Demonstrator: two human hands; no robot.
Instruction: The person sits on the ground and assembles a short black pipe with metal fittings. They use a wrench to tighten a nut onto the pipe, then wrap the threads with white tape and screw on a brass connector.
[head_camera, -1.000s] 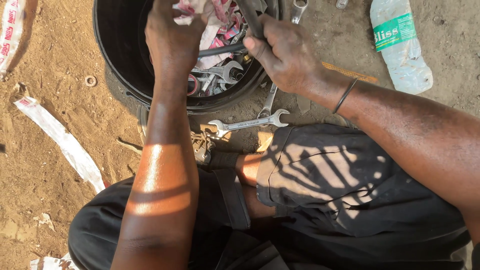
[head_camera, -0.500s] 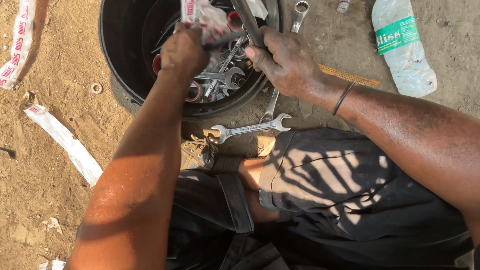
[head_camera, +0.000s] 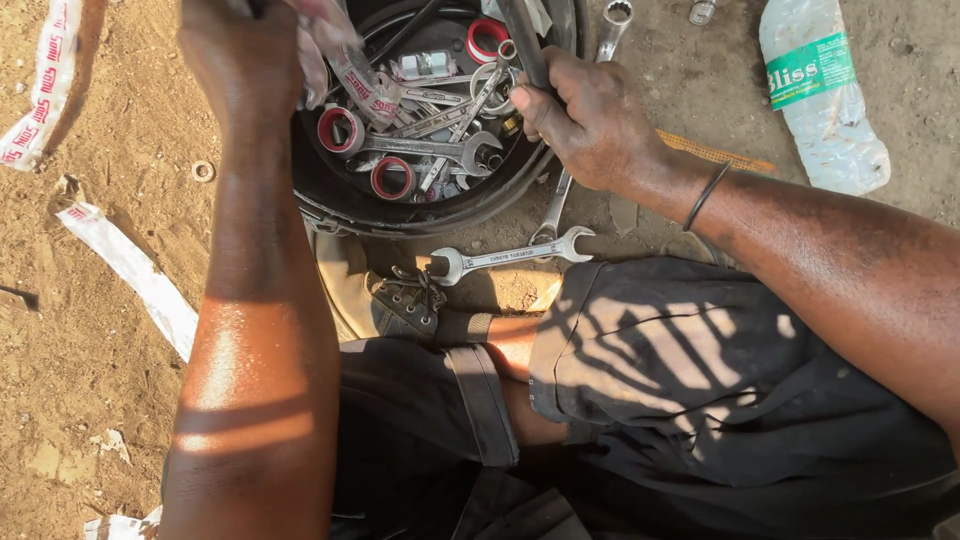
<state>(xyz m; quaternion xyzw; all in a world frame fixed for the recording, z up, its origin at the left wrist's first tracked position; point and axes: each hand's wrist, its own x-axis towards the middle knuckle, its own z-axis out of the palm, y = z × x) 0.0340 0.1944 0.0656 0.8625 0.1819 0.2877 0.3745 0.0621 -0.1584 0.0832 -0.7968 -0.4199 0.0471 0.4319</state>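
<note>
Roughly at the centre of the view stands a round black bucket (head_camera: 330, 190) on bare dirt ground (head_camera: 120, 330), and the sorting through it looks, as a judgement, to be in its early or middle part, since most of its load is still inside. Down in the bucket lies a tangle of steel wrenches (head_camera: 440, 150) with several red-rimmed rolls of tape (head_camera: 340, 130) among them, none of it laid out in any order. Only a little has ended up outside: one combination spanner (head_camera: 510, 256) lies flat on the ground just in front of the bucket, near the person's shoe (head_camera: 390, 300), and another long wrench (head_camera: 552, 215) rests partly under the bucket's rim. A crumpled clear plastic bottle (head_camera: 825, 100) with a green label lies well apart at the upper right, and strips of white printed tape (head_camera: 130, 275) trail over the dirt at the left. The right hand (head_camera: 590, 120) is closed around a dark bar-like handle (head_camera: 525, 45) that rises out of the bucket's right side. The left hand (head_camera: 245, 60) is raised over the left rim, closed on a crumpled plastic wrapper (head_camera: 350, 70) pulled up from the pile. What remains, by the look of it, is nearly the whole heap of tools in the bucket.
</note>
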